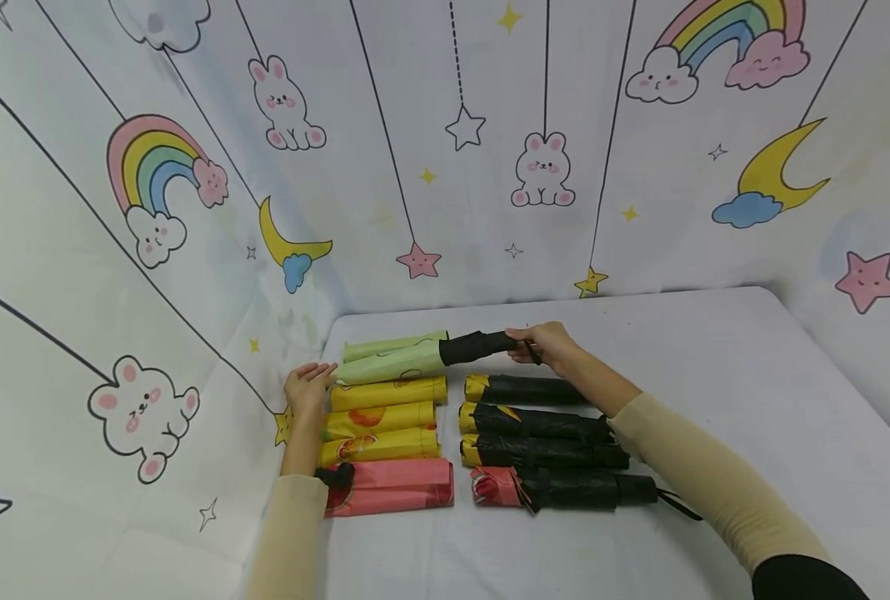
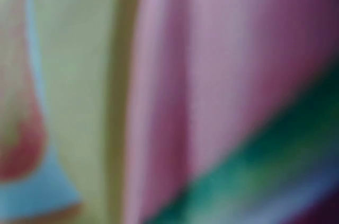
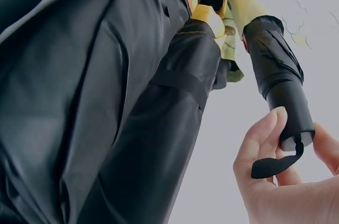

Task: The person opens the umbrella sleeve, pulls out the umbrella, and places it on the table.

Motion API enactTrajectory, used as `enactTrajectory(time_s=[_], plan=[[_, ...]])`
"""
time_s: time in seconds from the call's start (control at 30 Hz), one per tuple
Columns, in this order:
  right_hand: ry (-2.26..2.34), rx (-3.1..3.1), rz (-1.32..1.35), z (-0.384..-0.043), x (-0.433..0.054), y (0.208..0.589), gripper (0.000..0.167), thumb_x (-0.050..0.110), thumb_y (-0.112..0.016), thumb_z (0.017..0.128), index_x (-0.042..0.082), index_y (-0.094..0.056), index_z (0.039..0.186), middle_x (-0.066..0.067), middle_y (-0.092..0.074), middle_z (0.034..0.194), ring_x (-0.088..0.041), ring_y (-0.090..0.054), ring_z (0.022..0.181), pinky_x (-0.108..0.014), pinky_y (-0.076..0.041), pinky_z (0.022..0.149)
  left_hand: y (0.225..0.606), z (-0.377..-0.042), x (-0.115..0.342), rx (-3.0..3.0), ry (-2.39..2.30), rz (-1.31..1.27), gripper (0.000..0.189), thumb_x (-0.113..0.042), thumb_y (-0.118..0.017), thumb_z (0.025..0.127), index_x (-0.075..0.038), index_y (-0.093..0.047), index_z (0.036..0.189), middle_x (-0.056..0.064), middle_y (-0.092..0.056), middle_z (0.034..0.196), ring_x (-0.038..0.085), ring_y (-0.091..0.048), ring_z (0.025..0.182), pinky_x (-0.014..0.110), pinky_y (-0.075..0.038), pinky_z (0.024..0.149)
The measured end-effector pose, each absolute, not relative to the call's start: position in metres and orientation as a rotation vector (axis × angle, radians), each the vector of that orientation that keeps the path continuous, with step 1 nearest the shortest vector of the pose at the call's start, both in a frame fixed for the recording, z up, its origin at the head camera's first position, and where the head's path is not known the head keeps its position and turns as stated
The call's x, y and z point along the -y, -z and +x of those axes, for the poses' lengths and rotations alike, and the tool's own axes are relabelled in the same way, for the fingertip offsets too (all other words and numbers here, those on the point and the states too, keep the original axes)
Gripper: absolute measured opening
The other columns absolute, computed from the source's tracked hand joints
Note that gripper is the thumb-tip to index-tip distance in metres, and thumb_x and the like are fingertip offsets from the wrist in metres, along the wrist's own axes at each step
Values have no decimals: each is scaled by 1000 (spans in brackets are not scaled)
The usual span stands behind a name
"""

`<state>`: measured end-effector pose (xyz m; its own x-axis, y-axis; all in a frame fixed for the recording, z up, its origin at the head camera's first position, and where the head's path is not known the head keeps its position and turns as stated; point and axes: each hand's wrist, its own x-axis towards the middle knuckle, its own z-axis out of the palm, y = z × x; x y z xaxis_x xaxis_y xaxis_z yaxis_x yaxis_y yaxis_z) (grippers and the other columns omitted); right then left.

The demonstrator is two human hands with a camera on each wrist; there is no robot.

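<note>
My right hand (image 1: 546,346) grips the black handle end of a folding umbrella (image 1: 477,347). In the right wrist view, fingers and thumb hold that umbrella's handle (image 3: 290,110), and a short wrist strap (image 3: 275,167) hangs from it. The umbrella's other part lies in a light green sleeve (image 1: 392,365); how far in is hidden. At the sleeve's left end is my left hand (image 1: 310,390), its fingers fairly straight and at the fabric. A second light green piece (image 1: 385,346) lies just behind. Close-up blurred pink fabric (image 2: 212,65) fills much of the left wrist view.
Yellow fruit-print sleeves (image 1: 385,417) and a pink sleeve (image 1: 392,486) lie in a column on the white table (image 1: 535,558). Right of them lie several black folded umbrellas (image 1: 542,421) and one with a pink end (image 1: 572,487). A patterned cloth (image 1: 490,208) hangs behind.
</note>
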<state>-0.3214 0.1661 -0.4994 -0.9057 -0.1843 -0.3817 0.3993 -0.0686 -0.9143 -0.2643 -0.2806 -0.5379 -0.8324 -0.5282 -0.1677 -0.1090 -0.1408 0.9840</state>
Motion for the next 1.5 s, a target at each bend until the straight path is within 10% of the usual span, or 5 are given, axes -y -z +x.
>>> enactTrajectory(time_s=[1.5], plan=[[2075, -1817, 221, -313, -214, 486, 40, 13, -75, 98, -9, -60, 128, -10, -74, 88, -20, -77, 77, -43, -61, 94, 540, -265, 283, 1735, 2180, 693, 58, 15, -60, 98, 8, -35, 150, 29, -49, 143, 38, -60, 132, 35, -52, 107]])
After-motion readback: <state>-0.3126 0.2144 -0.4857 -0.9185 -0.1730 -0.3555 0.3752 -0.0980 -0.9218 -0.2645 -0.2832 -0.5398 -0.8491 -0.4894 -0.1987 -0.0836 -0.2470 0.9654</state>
